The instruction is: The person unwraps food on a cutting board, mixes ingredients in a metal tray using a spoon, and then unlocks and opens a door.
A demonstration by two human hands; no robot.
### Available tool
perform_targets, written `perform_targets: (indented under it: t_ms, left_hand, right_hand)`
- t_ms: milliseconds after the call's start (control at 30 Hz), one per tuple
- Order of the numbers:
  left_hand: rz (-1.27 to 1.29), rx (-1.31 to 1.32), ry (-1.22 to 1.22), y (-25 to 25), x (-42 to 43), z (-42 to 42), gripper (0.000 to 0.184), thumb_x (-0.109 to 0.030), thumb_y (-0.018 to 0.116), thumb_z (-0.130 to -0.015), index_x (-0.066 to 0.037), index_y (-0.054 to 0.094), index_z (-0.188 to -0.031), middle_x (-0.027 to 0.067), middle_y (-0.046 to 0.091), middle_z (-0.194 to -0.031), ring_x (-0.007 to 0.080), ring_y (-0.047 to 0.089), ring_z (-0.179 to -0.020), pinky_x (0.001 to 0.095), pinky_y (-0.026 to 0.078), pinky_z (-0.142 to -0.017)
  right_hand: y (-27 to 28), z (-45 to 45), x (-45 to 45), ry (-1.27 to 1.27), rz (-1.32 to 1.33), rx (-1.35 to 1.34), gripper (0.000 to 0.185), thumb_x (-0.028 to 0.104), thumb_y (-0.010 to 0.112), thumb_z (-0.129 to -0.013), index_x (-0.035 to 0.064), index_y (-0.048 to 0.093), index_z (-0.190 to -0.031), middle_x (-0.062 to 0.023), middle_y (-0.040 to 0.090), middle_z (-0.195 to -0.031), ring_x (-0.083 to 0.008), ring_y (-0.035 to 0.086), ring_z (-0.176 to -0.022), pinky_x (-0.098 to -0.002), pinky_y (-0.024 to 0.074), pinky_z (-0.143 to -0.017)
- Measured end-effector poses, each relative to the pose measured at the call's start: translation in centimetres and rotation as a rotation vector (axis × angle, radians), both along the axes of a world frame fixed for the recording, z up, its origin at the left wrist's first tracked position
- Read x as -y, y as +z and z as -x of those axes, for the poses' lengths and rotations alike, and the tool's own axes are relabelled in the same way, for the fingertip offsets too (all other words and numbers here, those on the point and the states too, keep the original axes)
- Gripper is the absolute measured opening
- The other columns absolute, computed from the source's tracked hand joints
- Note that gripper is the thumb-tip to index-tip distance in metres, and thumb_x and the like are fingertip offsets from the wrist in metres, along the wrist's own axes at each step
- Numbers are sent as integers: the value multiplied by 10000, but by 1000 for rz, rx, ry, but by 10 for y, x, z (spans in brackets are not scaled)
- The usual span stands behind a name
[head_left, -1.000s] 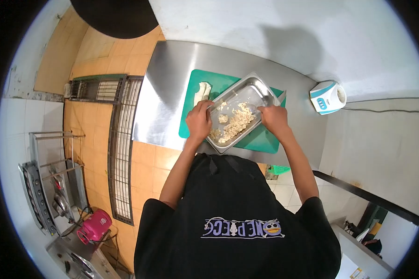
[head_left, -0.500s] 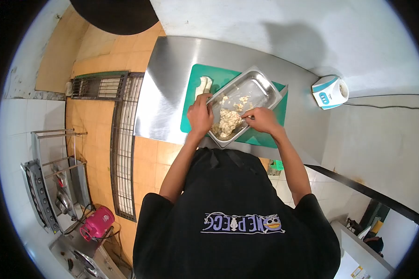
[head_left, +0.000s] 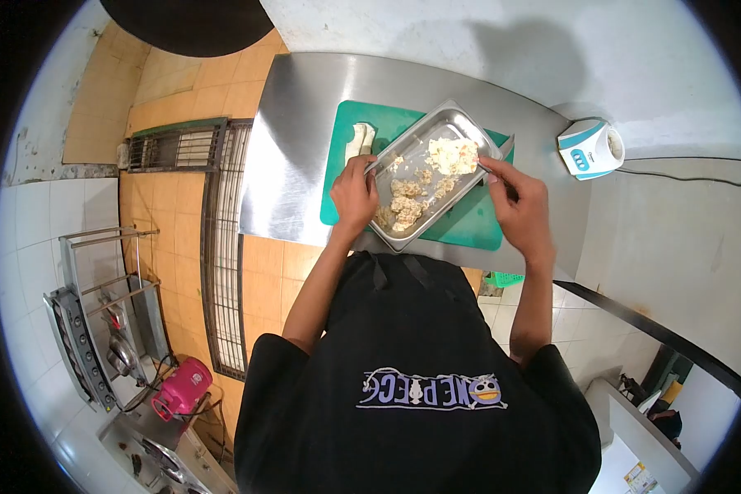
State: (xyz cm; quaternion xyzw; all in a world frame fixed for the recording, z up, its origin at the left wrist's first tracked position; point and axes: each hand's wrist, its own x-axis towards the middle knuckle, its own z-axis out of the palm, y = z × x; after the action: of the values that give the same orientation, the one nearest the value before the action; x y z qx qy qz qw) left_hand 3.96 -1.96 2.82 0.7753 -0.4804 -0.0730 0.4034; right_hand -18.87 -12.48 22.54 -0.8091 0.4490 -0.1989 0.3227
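A shallow steel pan (head_left: pixel 426 122) sits at a slant on a green cutting board (head_left: pixel 469 232). My left hand (head_left: pixel 356 198) is closed on the pan's left rim. My right hand (head_left: pixel 519 202) is at the right rim, its fingers pinched around a thin utensil (head_left: pixel 481 165) whose head is hidden by the food. Lumpy, pale mashed food (head_left: pixel 453 156) is piled at the pan's far right. More clumps of mash (head_left: pixel 407 206) lie toward the near end.
A white, folded-looking item (head_left: pixel 359 142) lies on the board's left. A grey blade-like tip (head_left: pixel 507 146) shows beyond the pan's right side. The board rests on a steel table (head_left: pixel 288 148). A white and blue appliance (head_left: pixel 589 150) stands by the wall at right.
My right hand has moved right and away from me, from the pan's middle to its right rim. A portion of the mash has shifted to the far right. My left hand stays on the rim.
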Motion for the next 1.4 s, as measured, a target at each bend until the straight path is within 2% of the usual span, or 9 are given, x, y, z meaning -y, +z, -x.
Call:
perform_targets:
  t_ms: [100, 167, 267, 300, 633, 833, 1000, 1200, 1400]
  left_hand:
    - [-19, -6, 11, 0, 1, -1, 255, -79, 638, -881, -136, 615, -1129, 125, 671, -1022, 389, 655, -857, 474, 493, -702]
    - [-31, -30, 12, 2, 1, 0, 259, -70, 643, -876, -135, 616, -1125, 126, 673, -1022, 388, 656, -858, 473, 494, -707]
    - [3, -25, -10, -1, 1, -2, 259, -62, 646, -871, -132, 619, -1119, 124, 674, -1030, 384, 658, -858, 467, 497, -710]
    - [2, -25, 2, 0, 3, -3, 259, -62, 646, -871, -132, 619, -1119, 124, 674, -1030, 384, 658, -858, 467, 497, -710]
    - [-4, -15, -15, 3, 1, -1, 239, -40, 625, -861, -109, 629, -1090, 84, 666, -1054, 365, 657, -861, 456, 510, -734]
    - [5, -11, -8, 4, 0, 0, 227, -38, 624, -862, -105, 632, -1078, 88, 665, -1045, 363, 658, -858, 453, 513, -736]
    - [25, -6, -8, 3, 1, 0, 217, -38, 625, -861, -103, 635, -1067, 90, 664, -1037, 358, 657, -851, 452, 513, -734]
    - [43, -9, -5, 4, 2, -1, 214, -43, 628, -860, -107, 636, -1064, 89, 663, -1026, 356, 655, -843, 454, 508, -730]
    - [-6, -30, 10, 3, 0, 0, 226, -42, 634, -853, -120, 640, -1065, 86, 663, -1027, 355, 658, -851, 454, 512, -730]
  right_hand:
    - [-63, 1, -15, 10, 237, 214, 316, 76, 583, -914, 141, 707, -1196, -115, 729, -944, -248, 630, -617, -354, 486, -575]
    - [-141, 19, -30, 71, 288, 105, 398, -7, 554, -894, 107, 656, -1262, -127, 717, -1078, -225, 648, -668, -328, 512, -606]
    - [-183, 34, -47, 117, 252, -167, 413, -6, 568, -883, 122, 641, -1269, -130, 706, -1081, -265, 652, -690, -350, 521, -621]
    - [-180, 29, -48, 49, 262, -54, 362, 31, 566, -896, 145, 655, -1228, -90, 705, -965, -300, 682, -749, -400, 532, -624]
    - [-142, 20, -19, 66, 240, -15, 334, 58, 559, -910, 145, 667, -1213, -99, 718, -1058, -307, 691, -784, -398, 535, -653]
    - [-134, 20, -3, 49, 164, -149, 302, 120, 548, -954, 194, 696, -1207, -94, 729, -1060, -291, 705, -824, -402, 544, -690]
    - [-119, 17, 21, 38, 127, -441, 280, 166, 539, -952, 204, 700, -1178, -118, 728, -901, -335, 695, -782, -460, 536, -655]
    - [-135, 6, 42, 79, 187, -458, 264, 189, 555, -935, 210, 709, -1148, -149, 706, -785, -350, 692, -723, -481, 536, -646]
    - [-151, -4, 63, 14, 276, -476, 296, 182, 553, -918, 215, 698, -1174, -162, 708, -802, -363, 695, -726, -489, 554, -673]
